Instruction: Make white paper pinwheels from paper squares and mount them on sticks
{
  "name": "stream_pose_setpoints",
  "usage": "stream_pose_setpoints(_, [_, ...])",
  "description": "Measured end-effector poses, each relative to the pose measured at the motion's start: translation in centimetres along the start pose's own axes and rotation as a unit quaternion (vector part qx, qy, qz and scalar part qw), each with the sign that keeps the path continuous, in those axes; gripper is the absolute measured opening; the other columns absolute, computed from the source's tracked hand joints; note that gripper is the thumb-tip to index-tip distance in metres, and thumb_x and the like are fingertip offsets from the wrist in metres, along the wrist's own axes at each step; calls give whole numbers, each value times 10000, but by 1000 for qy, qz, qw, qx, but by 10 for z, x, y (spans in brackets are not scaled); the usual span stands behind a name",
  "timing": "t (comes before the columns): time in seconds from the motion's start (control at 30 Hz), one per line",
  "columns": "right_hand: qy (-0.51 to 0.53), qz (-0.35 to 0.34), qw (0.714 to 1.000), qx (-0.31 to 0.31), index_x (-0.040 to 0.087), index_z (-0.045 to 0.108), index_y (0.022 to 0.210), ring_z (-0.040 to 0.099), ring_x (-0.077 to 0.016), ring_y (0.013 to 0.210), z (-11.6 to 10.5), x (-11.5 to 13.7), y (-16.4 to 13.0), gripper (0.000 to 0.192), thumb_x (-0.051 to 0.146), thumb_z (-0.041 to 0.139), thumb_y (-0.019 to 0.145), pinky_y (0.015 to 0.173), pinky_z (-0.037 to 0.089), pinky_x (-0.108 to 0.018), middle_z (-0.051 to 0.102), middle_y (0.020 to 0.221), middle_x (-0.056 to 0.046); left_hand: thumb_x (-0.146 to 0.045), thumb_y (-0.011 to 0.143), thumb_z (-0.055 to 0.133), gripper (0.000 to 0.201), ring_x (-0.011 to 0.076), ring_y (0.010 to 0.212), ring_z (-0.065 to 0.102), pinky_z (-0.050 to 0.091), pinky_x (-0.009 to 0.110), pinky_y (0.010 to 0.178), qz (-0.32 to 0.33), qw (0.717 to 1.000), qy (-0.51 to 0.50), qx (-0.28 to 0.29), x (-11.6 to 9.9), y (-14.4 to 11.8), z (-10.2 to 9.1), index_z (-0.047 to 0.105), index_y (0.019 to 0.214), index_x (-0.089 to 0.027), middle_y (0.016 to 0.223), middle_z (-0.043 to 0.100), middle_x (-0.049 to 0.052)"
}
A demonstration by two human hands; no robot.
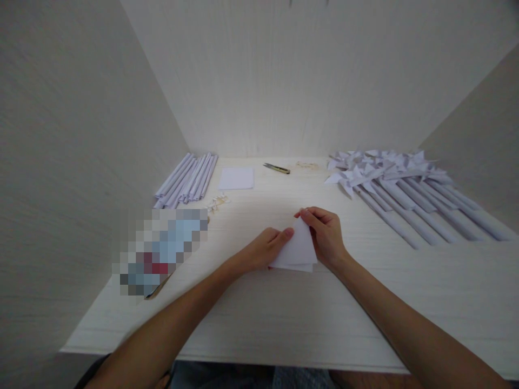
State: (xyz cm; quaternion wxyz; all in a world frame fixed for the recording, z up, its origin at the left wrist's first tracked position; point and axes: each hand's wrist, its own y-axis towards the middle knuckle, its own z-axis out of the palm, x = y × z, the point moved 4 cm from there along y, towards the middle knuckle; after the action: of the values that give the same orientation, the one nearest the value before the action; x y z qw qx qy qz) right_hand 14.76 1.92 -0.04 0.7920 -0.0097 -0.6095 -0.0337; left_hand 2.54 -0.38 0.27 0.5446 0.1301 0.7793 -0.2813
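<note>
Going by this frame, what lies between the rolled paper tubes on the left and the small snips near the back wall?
In the head view, flat white paper lies on the table between the rolled tubes and the snips.

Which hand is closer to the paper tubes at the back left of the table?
The left. The left hand is to the right of the paper tubes and nearer the person; the right hand is farther right, across the folded paper.
</note>
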Motion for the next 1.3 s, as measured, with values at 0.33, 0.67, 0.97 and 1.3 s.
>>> stream_pose_setpoints(0.33, [6,13,1000,-23,176,617,529,301,-53,382,1,5,-1,147,311,638,583,377,180,-214,435,409,48,-653,720,260,565,59,381,317,225,208,356,8,1000,20,-7,1,0,-6,430,537,-146,441,375,-35])
stream_pose_setpoints(0.67, [38,28,997,-66,180,576,489,303,-53,378,0,13,0,150,304,632,550,366,215,-216,401,408,53,-642,749,175,611,52,287,269,187,214,324,-34,998,-21,49,2,-4,-7,400,454,-157,350,347,-32])
stream_pose_setpoints(0.97, [31,22,998,-58,183,573,511,302,-56,379,0,12,-1,149,309,619,578,368,226,-220,392,418,56,-692,710,163,620,53,309,229,150,229,323,-54,993,-44,96,2,-9,-5,409,498,-164,350,310,-36])
stream_pose_setpoints(1.3, [33,18,997,-61,181,578,499,299,-54,375,-1,14,0,156,306,624,579,370,215,-218,384,402,56,-651,745,169,593,43,305,222,134,217,321,-37,993,-52,99,0,-9,-3,405,513,-159,361,305,-40])
